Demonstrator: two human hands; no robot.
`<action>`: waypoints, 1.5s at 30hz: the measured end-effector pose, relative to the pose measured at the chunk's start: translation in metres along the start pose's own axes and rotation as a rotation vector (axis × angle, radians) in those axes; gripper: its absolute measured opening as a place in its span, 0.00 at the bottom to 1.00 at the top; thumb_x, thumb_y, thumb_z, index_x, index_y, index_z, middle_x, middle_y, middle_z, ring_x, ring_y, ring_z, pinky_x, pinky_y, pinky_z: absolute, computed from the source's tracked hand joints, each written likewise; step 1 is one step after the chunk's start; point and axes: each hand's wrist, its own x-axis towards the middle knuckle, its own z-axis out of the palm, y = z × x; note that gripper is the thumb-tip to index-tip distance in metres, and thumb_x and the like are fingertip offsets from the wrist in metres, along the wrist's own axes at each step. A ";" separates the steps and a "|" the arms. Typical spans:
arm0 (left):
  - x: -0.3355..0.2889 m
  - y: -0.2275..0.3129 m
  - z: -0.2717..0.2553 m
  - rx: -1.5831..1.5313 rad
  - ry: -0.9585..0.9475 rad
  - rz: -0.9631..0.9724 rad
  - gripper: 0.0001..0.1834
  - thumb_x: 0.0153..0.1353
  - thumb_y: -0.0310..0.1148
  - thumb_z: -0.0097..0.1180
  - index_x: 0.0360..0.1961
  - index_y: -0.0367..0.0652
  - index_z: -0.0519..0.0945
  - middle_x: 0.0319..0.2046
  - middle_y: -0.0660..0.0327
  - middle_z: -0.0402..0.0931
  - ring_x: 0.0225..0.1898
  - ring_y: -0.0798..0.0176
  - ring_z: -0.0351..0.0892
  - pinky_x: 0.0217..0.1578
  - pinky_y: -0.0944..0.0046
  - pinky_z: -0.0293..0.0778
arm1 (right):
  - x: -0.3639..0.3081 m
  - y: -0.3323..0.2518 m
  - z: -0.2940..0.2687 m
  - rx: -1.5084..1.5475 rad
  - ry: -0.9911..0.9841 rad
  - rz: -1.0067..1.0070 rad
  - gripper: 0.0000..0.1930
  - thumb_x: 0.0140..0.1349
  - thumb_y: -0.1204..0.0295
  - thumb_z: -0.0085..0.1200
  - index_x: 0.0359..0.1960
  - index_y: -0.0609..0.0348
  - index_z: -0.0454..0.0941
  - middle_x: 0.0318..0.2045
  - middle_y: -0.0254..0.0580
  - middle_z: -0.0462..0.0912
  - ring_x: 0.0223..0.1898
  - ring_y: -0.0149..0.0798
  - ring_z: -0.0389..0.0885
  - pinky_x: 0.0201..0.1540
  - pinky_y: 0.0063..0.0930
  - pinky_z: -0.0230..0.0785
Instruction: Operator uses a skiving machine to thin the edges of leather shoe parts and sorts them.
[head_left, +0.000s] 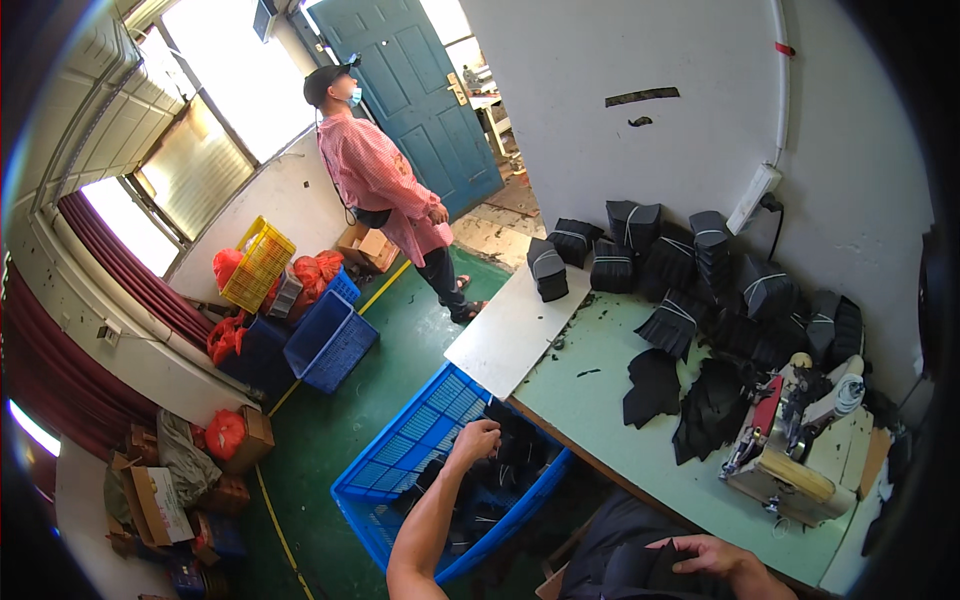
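My left hand (478, 441) is over the blue plastic crate (385, 432), its fingers closed at a dark tied bundle (513, 432) that shows beside the knuckles. The grip itself is partly hidden. More black bundles with pale ties lie lower in the crate. Down at my lap, my right hand (712, 556) grips flat black cut pieces (640, 570), with fingers curled over their edge. On the green table, loose black pieces (652, 385) and a fanned stack (708, 410) lie between the tied bundles (672, 318) and a machine with a red part (795, 440).
A white board (520, 330) covers the table's left corner. Beyond the crate, a person in a pink checked smock (372, 170) stands by a blue door (415, 100). Blue crates (332, 347), a yellow crate (258, 265) and cardboard boxes (158, 503) line the left wall.
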 end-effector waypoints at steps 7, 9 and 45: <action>-0.047 0.056 0.033 -0.027 -0.194 0.183 0.19 0.64 0.33 0.52 0.55 0.39 0.79 0.32 0.57 0.84 0.28 0.65 0.83 0.32 0.65 0.79 | 0.001 0.008 -0.005 -0.040 -0.029 -0.056 0.24 0.63 0.79 0.55 0.62 0.60 0.70 0.68 0.38 0.66 0.66 0.32 0.62 0.70 0.32 0.50; -0.071 0.077 0.050 0.013 -0.299 0.322 0.19 0.66 0.34 0.52 0.56 0.40 0.78 0.32 0.56 0.83 0.30 0.64 0.83 0.34 0.64 0.79 | 0.002 0.009 -0.006 -0.016 -0.036 -0.039 0.24 0.63 0.79 0.55 0.62 0.60 0.71 0.69 0.39 0.65 0.66 0.31 0.62 0.70 0.32 0.50; -0.171 0.099 0.109 0.266 -1.334 0.331 0.22 0.61 0.33 0.54 0.56 0.34 0.76 0.44 0.53 0.81 0.47 0.59 0.78 0.51 0.61 0.72 | -0.010 -0.003 -0.003 0.074 0.047 -0.042 0.28 0.64 0.77 0.57 0.66 0.59 0.67 0.61 0.36 0.72 0.63 0.30 0.65 0.69 0.30 0.52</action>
